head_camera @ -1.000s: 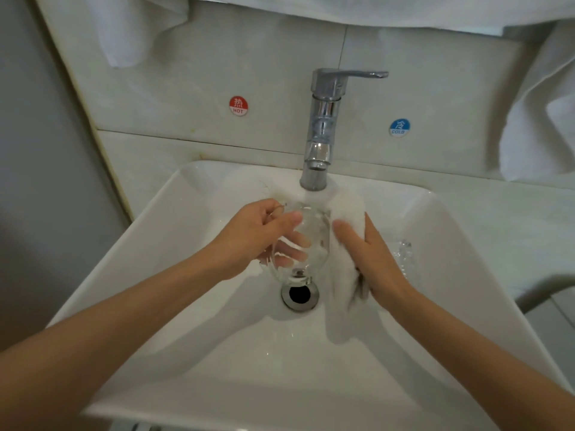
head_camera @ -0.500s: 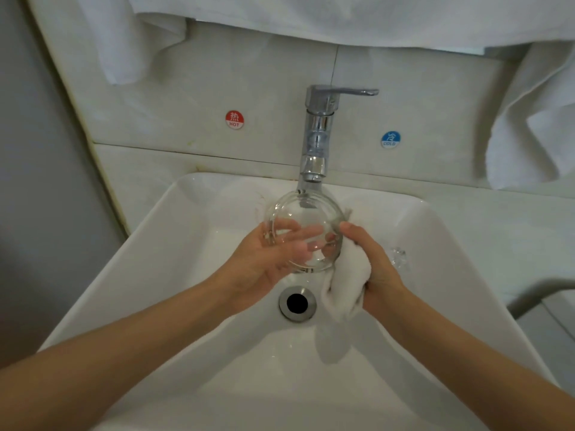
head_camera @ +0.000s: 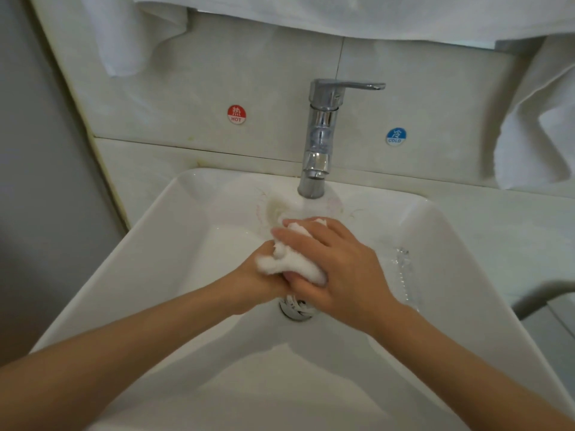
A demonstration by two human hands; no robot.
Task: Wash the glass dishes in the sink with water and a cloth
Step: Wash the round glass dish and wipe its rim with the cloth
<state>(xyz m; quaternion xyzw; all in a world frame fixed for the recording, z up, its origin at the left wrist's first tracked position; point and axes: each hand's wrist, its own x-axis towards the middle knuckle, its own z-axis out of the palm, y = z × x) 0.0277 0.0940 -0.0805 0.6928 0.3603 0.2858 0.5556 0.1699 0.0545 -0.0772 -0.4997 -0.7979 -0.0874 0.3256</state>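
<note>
Two hands now meet just above the drain point(head_camera: 295, 310), where half a second ago they held a clear glass dish up under the faucet point(head_camera: 317, 141). The right hand point(head_camera: 339, 269) has swung over the top, clutching the white cloth point(head_camera: 291, 262) and bunching it against the left hand point(head_camera: 261, 275). The dish itself is hidden beneath the cloth and the right hand. Whether the left hand is still grasping it cannot be told. This looks like scrubbing in earnest rather than rinsing. Another glass piece point(head_camera: 401, 262) glints in the sink point(head_camera: 149, 241) to the right hand's outer side, probably waiting its turn.
</note>
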